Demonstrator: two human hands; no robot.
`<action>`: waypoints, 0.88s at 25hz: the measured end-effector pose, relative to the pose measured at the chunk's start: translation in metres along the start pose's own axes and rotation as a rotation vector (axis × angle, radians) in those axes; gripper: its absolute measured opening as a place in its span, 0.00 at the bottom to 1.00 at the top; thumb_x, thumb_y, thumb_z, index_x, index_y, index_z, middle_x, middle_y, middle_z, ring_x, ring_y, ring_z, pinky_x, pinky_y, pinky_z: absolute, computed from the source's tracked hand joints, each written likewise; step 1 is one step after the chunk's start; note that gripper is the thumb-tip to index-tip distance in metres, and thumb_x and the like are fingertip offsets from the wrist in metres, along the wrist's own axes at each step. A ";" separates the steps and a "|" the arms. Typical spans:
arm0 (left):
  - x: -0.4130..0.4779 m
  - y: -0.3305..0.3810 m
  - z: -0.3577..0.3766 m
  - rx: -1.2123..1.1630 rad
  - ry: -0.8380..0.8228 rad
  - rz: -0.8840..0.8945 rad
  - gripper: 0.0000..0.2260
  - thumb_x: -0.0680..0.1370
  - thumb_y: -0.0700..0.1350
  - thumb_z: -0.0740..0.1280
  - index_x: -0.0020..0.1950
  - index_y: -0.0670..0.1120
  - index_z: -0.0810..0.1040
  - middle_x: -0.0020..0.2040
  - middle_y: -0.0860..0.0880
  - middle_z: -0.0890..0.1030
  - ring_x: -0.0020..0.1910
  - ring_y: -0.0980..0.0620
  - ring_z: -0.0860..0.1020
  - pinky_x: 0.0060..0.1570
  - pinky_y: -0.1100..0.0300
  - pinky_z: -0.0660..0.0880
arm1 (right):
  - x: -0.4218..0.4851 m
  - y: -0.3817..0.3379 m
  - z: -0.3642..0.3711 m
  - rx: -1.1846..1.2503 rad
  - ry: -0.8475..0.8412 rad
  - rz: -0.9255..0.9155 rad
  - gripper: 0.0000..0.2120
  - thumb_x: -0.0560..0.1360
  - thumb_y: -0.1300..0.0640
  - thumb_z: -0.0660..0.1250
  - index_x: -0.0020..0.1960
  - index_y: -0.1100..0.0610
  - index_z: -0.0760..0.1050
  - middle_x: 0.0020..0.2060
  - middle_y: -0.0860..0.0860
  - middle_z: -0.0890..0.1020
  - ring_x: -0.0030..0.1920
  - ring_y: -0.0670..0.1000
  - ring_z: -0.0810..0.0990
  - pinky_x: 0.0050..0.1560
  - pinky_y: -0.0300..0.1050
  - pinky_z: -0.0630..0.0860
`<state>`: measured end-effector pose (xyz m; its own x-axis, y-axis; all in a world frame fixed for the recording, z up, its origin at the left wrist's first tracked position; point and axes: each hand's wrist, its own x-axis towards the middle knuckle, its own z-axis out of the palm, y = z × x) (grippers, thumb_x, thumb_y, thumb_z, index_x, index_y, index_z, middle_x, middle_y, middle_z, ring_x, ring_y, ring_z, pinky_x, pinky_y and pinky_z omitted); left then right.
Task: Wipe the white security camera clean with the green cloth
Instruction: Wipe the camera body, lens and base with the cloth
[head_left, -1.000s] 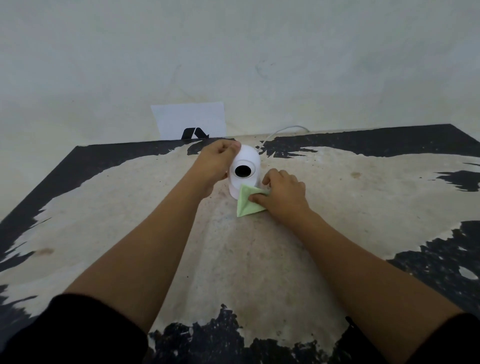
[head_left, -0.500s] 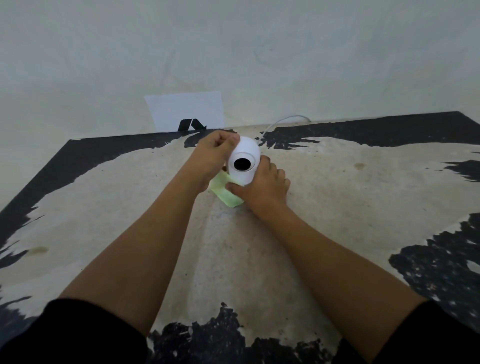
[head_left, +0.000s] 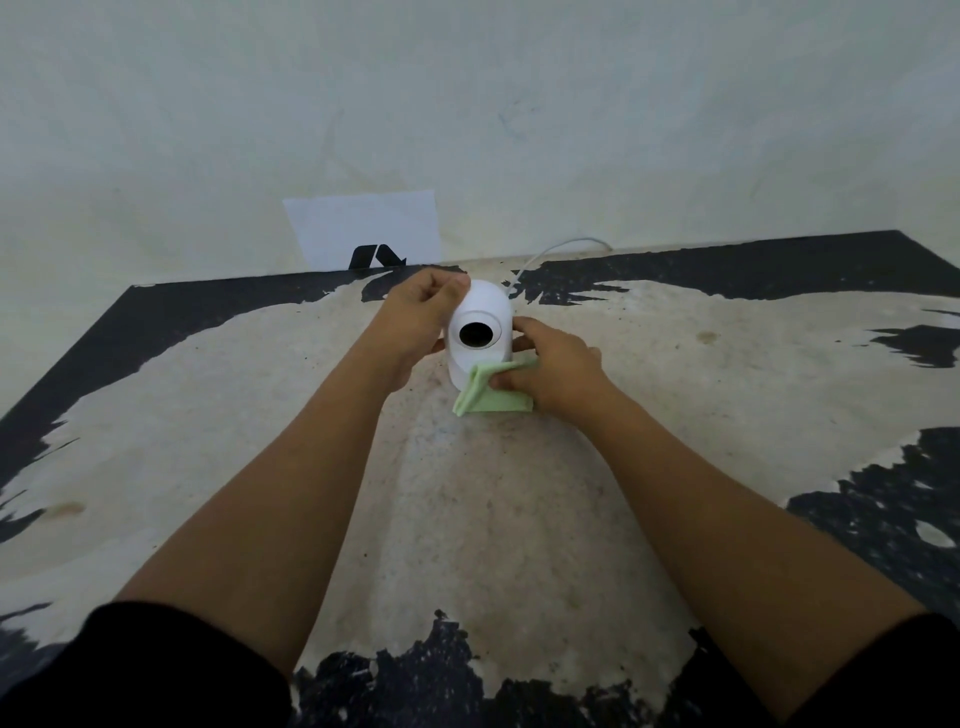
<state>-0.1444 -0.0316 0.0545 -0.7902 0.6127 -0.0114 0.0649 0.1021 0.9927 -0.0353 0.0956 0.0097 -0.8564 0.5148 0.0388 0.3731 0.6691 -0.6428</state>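
The white security camera stands upright near the far middle of the worn table, its round black lens facing me. My left hand grips its domed top and left side. My right hand holds the folded green cloth and presses it against the lower right side of the camera's base. Part of the cloth hangs down onto the table in front of the base. A thin white cable runs from behind the camera toward the wall.
A white sheet of paper with a black mark leans against the pale wall behind the camera. The tabletop is beige with peeling black patches at its edges.
My right hand has carried the green cloth from the camera's front left, under the lens, round to its lower right side. The left hand keeps its grip on the top.
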 end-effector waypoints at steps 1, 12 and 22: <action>0.000 0.000 0.000 -0.005 -0.001 0.001 0.08 0.79 0.50 0.63 0.52 0.48 0.76 0.46 0.51 0.79 0.45 0.52 0.77 0.46 0.56 0.78 | -0.001 -0.001 0.003 -0.028 0.010 -0.001 0.33 0.65 0.42 0.74 0.66 0.44 0.67 0.60 0.47 0.80 0.60 0.56 0.76 0.56 0.53 0.61; 0.001 0.001 -0.002 -0.002 -0.016 -0.010 0.11 0.79 0.50 0.63 0.56 0.45 0.77 0.48 0.49 0.79 0.46 0.52 0.77 0.40 0.62 0.77 | -0.010 -0.018 0.033 -0.144 0.120 0.081 0.40 0.62 0.36 0.73 0.65 0.54 0.64 0.60 0.55 0.76 0.60 0.60 0.71 0.56 0.55 0.64; -0.001 0.000 -0.002 -0.015 -0.009 -0.028 0.09 0.79 0.50 0.63 0.54 0.47 0.77 0.52 0.49 0.79 0.49 0.51 0.77 0.45 0.59 0.77 | 0.004 0.004 -0.016 -0.050 -0.004 0.011 0.14 0.73 0.48 0.66 0.31 0.50 0.72 0.31 0.47 0.74 0.42 0.55 0.75 0.47 0.50 0.67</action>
<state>-0.1444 -0.0338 0.0551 -0.7859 0.6170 -0.0399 0.0336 0.1071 0.9937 -0.0312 0.1094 0.0195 -0.8539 0.5197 0.0288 0.3995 0.6897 -0.6039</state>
